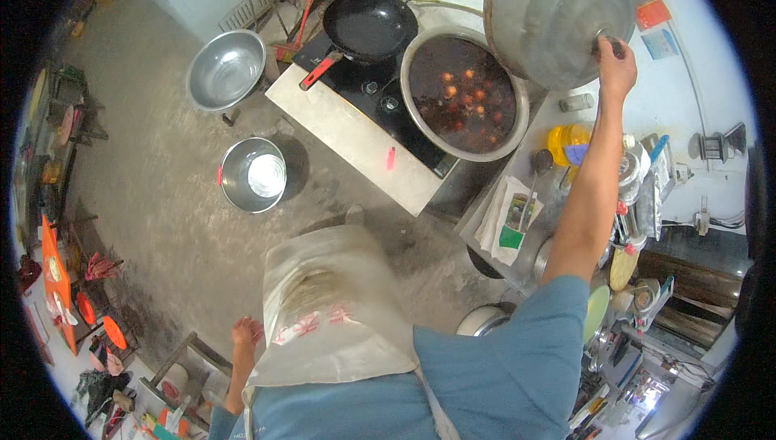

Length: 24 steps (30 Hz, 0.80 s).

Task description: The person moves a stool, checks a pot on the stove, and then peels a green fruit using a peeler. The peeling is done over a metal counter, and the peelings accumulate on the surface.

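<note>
My right hand (618,68), arm stretched out, grips the knob of a large round metal lid (545,22). The lid is tilted up by the white wall, above and to the right of a wide metal pot (412,103). Dark brown liquid (439,119) fills much of that pot, and several round brown pieces (479,95), which look like eggs, float in it. Low on my left side hangs my left hand (246,331), its fingers loosely bent and nothing visible in it. It is beside my pale apron (339,276), which bears red writing.
A black wok (370,25) with a red-tipped handle sits on the black gas stove (364,91), left of the pot. A metal basin (227,70) and a steel bucket (253,174) stand further left. The right-hand counter holds a yellow oil bottle (567,140), a ladle (541,162) and a glass (576,103).
</note>
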Tool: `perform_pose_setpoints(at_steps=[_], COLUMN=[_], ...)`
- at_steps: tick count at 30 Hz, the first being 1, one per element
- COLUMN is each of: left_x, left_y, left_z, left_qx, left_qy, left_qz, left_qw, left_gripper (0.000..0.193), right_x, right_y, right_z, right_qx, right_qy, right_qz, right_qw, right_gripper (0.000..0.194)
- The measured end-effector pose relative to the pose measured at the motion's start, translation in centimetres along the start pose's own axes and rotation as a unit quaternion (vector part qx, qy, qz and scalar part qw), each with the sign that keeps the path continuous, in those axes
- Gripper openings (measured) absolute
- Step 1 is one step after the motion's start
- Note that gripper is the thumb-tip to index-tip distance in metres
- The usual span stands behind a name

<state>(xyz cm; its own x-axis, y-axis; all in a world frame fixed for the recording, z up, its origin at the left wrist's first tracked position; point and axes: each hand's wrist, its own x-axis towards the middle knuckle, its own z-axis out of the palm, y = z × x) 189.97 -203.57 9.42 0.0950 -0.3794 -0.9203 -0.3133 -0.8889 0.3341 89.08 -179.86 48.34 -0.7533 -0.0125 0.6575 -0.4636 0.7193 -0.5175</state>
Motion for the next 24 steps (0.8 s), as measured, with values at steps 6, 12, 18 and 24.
perform_pose_setpoints(at_steps=[6,12,18,24], left_x=[4.4,5.6,6.9,4.3], left_y=[-0.5,2.8,2.8,-0.4], left_z=[-2.5,-4.7,-11.1,-11.9], left_qx=[0.037,-0.013,-0.055,-0.132], left_qy=[-0.034,-0.014,0.026,0.057], left_qz=[-0.01,0.046,0.031,0.005], left_qw=[0.999,0.999,0.998,0.99], left_gripper=[0.02,0.021,0.025,0.032], right_x=[-4.1,-11.9,-27.3,-44.9], right_y=[-12.1,-26.5,-43.3,-48.1], right_z=[-4.1,-6.0,2.8,17.0], right_qx=[-0.037,0.092,0.119,0.118], right_qy=[0.021,-0.059,-0.245,-0.419], right_qz=[-0.099,-0.12,-0.184,-0.301], right_qw=[0.994,0.987,0.944,0.848], right_gripper=[0.053,0.052,0.042,0.043])
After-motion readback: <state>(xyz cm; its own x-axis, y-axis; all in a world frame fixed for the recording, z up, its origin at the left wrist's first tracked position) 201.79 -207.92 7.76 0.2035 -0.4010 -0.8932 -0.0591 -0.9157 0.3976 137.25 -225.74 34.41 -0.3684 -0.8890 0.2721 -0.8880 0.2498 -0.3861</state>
